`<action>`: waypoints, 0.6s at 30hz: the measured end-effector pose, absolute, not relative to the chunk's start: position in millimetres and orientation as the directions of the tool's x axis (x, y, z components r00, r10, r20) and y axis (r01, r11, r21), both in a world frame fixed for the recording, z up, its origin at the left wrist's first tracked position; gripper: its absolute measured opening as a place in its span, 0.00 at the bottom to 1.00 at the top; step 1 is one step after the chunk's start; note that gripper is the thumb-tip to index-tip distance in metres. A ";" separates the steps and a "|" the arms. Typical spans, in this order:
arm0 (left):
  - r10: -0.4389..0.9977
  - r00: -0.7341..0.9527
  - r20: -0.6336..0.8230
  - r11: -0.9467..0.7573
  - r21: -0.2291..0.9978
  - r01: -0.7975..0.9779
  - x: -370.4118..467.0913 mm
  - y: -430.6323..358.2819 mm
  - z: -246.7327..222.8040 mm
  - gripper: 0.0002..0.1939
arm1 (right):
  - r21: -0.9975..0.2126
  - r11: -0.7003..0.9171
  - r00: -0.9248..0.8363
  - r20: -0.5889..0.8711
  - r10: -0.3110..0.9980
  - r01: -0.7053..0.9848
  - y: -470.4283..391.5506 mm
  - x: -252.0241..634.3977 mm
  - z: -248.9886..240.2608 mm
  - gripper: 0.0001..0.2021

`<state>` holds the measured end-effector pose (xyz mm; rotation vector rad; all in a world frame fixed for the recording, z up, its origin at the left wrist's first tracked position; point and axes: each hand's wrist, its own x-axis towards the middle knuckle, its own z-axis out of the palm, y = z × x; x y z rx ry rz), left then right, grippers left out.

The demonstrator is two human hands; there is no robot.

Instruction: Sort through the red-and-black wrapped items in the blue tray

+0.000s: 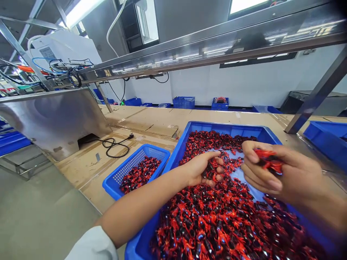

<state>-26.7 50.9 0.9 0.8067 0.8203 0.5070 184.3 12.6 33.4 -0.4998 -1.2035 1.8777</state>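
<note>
A large blue bin holds a heap of small red-and-black plastic pieces, glossy, with thin splayed red limbs. My left hand reaches over the bin's middle, its fingers curled in a cup around several dark and red pieces at the palm. To the right, my right hand is raised above the bin, with thumb and fingers closed on red plastic pieces. Exactly how many it holds is partly hidden by the fingers. Between the hands a patch of the bin's pale floor shows.
A smaller perforated blue basket with the same pieces stands left of the bin. Behind it a black power cord lies on the cardboard-covered table. A metal post and another blue bin are at right; a steel beam crosses above.
</note>
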 end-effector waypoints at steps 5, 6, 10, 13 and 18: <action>0.682 0.595 -0.426 0.572 0.817 -0.071 -28.2 47.8 3.6 0.19 | -0.970 -0.095 -0.283 -0.028 0.959 -0.225 20.0 173.7 27.1 0.17; 0.682 0.595 -0.426 0.571 0.818 -0.068 -28.2 47.3 3.7 0.19 | -0.970 -0.103 -0.280 -0.039 0.959 -0.219 20.9 173.3 26.1 0.17; 0.700 0.580 -0.417 0.538 0.841 -0.045 -26.0 45.8 2.1 0.18 | -0.942 -0.145 -0.365 -0.027 0.931 -0.302 21.9 172.8 25.4 0.14; 0.714 0.581 -0.390 0.476 0.880 0.006 -24.7 47.9 -4.3 0.20 | -0.905 -0.204 -0.441 -0.021 0.897 -0.373 22.1 170.2 25.7 0.12; 0.882 0.458 -0.110 -0.083 0.921 0.381 -26.5 62.2 -28.0 0.24 | -0.918 -0.270 -0.511 -0.089 0.855 -0.290 24.9 175.5 17.3 0.13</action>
